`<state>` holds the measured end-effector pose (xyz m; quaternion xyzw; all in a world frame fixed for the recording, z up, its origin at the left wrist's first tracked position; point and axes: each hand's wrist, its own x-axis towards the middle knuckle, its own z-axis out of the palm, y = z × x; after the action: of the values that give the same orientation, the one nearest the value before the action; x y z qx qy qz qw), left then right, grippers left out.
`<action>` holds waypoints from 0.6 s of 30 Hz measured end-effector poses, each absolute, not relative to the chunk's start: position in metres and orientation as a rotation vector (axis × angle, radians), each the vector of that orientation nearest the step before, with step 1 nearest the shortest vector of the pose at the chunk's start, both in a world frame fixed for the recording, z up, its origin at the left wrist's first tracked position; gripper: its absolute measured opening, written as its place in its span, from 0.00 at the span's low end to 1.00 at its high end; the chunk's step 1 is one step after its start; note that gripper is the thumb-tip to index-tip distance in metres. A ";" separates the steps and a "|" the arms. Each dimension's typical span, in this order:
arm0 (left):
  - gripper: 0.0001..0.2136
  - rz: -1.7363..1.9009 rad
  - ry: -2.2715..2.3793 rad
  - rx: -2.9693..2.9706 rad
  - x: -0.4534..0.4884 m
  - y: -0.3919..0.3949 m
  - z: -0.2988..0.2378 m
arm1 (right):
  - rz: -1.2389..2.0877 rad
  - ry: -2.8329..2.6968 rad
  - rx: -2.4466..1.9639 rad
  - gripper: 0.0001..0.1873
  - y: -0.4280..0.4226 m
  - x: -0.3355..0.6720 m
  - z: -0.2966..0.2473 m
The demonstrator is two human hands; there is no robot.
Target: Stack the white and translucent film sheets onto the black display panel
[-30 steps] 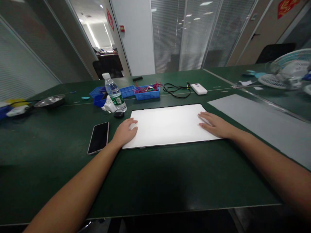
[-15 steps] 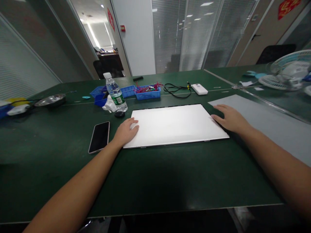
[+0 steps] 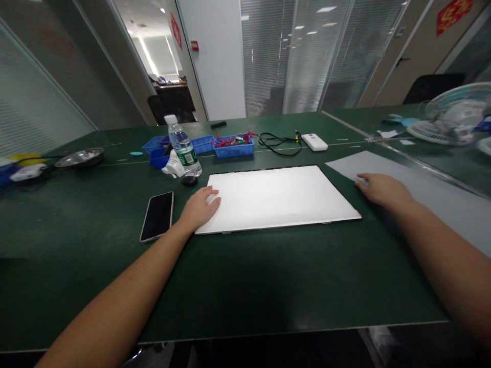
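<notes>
A flat white panel [image 3: 276, 199] with thin black edges lies on the green table. My left hand [image 3: 199, 208] rests on its left edge, fingers stretched out and thumb apart over the white surface. To the right, a large grey sheet [image 3: 433, 191] lies on the table, its near-left corner pointing toward the panel. My right hand [image 3: 385, 190] is at the sheet's near edge, thumb and fingers closed on that edge. The fingertips' underside is hidden. A gap of green table separates this hand from the panel.
Left of the panel lie a phone [image 3: 157, 216] and a small black round object [image 3: 189, 181]. Behind stand a water bottle [image 3: 183, 146], a blue tray of red wires [image 3: 233, 147], a black cable [image 3: 282, 143] and a white box [image 3: 315, 142]. A fan [image 3: 456, 112] lies far right.
My right hand has moved right, off the panel's right edge and onto the grey sheet's edge. The sheet has shifted slightly left. My left hand has stayed on the panel.
</notes>
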<state>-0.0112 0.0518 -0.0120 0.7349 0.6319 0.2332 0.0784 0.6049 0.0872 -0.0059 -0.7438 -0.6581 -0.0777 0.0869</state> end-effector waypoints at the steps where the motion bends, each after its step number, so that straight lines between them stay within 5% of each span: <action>1: 0.25 0.694 1.888 2.204 -0.011 0.052 -0.012 | -0.236 -1.937 -2.250 0.28 0.085 0.600 -0.003; 9: 0.24 0.712 1.894 2.201 -0.011 0.051 -0.012 | -0.401 -1.701 -2.290 0.31 0.057 0.557 0.031; 18: 0.24 0.696 1.910 2.192 -0.010 0.051 -0.012 | -0.513 -2.165 -1.599 0.27 0.034 0.492 0.029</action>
<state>-0.0104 0.0512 -0.0120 0.7311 0.6371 0.2322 0.0757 0.4920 0.0341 0.0292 -0.5719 -0.7742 -0.1836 0.1995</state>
